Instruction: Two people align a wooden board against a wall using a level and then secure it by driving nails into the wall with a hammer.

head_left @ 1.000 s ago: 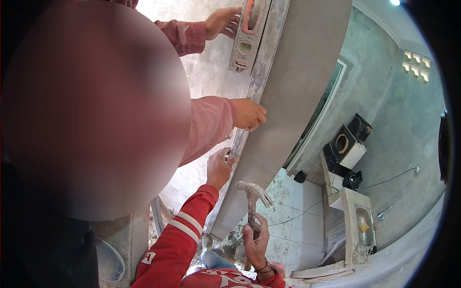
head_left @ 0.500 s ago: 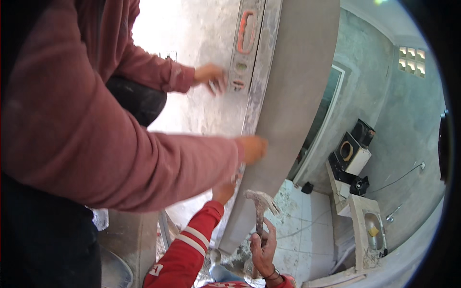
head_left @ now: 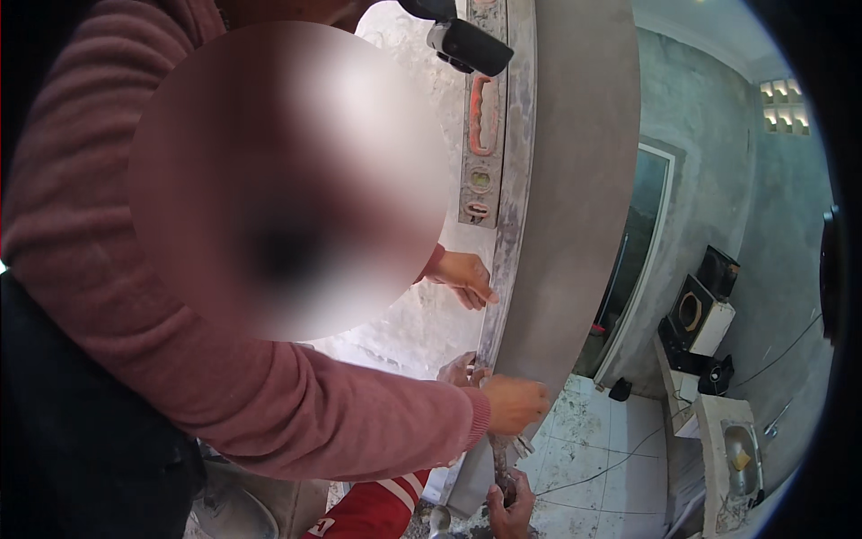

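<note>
My right hand (head_left: 510, 508) is closed around the handle of a claw hammer (head_left: 502, 460), at the lower middle. Part of the hammer's head is hidden by a co-worker's hand (head_left: 516, 404). My left hand (head_left: 456, 369), in a red sleeve with white stripes (head_left: 382, 505), has curled fingers on a long metal bar (head_left: 514, 180) along the wall's edge. The co-worker's forearm covers most of that hand. Higher up, a worn spirit level (head_left: 479, 184) with a red grip lies along the bar. The co-worker's other hand (head_left: 465, 277) is beside the bar, below the level.
The co-worker's pink sleeve (head_left: 359, 413) crosses from the left, and a blurred disc hides part of that person. A grey plastered wall face (head_left: 575, 180) borders the bar. To the right are a speaker box (head_left: 696, 310), a sink (head_left: 752, 467) and a tiled floor (head_left: 570, 449).
The view has shifted, and the co-worker has leaned in. The co-worker's near hand now overlaps the hammer's head; the other has moved below the level. My hammer hand appears lower in view.
</note>
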A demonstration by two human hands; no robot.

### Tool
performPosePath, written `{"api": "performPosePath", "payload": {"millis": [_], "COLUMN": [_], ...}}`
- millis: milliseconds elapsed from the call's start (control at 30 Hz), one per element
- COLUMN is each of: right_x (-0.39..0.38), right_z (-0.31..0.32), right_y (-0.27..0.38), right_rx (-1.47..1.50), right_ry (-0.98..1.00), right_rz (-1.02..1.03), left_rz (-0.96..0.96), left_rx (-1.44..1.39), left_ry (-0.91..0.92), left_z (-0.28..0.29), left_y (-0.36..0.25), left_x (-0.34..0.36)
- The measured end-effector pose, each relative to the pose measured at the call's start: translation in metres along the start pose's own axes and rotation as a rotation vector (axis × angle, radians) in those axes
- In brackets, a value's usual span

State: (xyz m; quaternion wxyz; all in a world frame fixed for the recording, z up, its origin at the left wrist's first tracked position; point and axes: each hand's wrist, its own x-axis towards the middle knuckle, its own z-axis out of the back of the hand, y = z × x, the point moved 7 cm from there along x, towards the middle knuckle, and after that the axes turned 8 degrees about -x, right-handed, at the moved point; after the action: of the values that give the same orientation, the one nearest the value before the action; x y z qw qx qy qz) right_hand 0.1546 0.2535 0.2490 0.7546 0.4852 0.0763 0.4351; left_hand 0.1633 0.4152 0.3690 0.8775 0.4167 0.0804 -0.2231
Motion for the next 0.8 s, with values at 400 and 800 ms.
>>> {"api": "performPosePath", "payload": {"millis": [400, 800], "right_x": [0.003, 0.039], "right_z": [-0.011, 0.002], "right_y": [0.032, 0.116], "right_rx": [0.068, 0.410], "right_ry": [-0.050, 0.006], "right_rz": [0.217, 0.392], "left_rz": [0.288, 0.768], "left_rx": [-0.685, 0.146], "left_ry": [-0.355, -0.309], "left_z": [0.035, 0.044], "left_y": [-0.082, 0.006], "left_x": [-0.046, -0.053]}}
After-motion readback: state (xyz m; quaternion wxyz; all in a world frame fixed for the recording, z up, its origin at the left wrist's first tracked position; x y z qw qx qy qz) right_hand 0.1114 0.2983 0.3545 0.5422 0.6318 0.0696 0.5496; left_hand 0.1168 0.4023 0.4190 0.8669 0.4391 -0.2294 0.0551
